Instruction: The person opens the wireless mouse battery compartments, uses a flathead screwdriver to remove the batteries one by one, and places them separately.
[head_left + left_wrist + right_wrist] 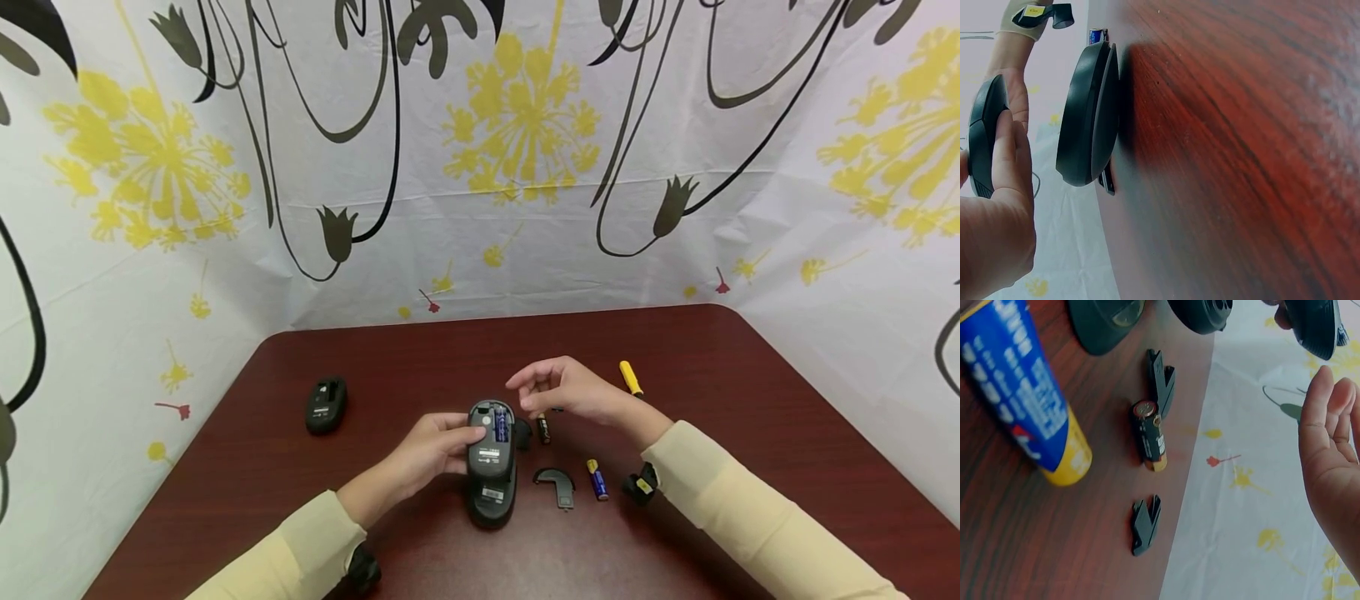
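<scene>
My left hand (435, 447) grips a black computer mouse (489, 454), underside up, thumb across its base. The mouse's battery compartment is uncovered, and a blue battery (501, 423) lies inside. Below the held mouse, another black mouse (492, 514) rests on the table. Over to the right, my right hand (573, 390) hovers near the top of the held mouse, with fingers loosely bent and nothing visible in them. In the right wrist view the right hand (1335, 444) shows extended fingers, just below the held mouse (1313, 328).
On the brown table (405, 367) lie a blue-and-yellow battery (597, 480), a black-and-copper battery (543, 429) and a grey battery cover (558, 483). A dark rounded object (522, 433) sits partly behind the held mouse. Another mouse (326, 406) is far left; a yellow-handled tool (630, 377) lies behind my right arm.
</scene>
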### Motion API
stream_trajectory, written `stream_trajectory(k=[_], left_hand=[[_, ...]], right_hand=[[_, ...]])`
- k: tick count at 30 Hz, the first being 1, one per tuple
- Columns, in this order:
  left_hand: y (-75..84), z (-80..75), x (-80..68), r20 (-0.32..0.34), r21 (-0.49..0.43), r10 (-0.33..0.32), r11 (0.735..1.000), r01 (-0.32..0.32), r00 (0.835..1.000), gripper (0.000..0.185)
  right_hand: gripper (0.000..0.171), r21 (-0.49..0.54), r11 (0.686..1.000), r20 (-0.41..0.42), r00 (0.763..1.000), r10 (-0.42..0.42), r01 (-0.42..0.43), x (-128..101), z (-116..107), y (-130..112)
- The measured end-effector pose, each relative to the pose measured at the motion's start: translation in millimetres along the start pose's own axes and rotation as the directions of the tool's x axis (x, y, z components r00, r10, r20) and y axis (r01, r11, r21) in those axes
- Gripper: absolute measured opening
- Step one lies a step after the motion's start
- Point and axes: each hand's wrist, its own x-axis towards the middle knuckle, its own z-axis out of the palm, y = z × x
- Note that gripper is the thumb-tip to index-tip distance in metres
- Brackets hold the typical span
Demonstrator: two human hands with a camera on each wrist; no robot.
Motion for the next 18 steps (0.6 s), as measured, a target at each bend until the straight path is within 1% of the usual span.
stream_trajectory(k=[5, 14, 18], left_hand=[[-0.6, 0.0, 0.4, 0.014, -0.001, -0.004, 1.000, 0.004, 1.000, 0.045], [-1.5, 0.0, -0.3, 0.020, -0.007, -0.009, 1.000, 0.009, 1.000, 0.043], [-2.3, -0.2, -0.4, 0.026, 0.001, -0.009, 1.000, 0.009, 1.000, 0.044]], right_hand=[[0.033, -0.009, 1.000, 0.059, 0.998, -0.016, 0.016, 4.7, 6.8, -0.4], [0.029, -0.159, 0.987, 0.100, 0.995, 0.005, 0.011, 8.3, 13.2, -4.8], [0.029, -0.185, 0.983, 0.119, 0.993, -0.001, 0.023, 8.9, 14.3, -6.8]])
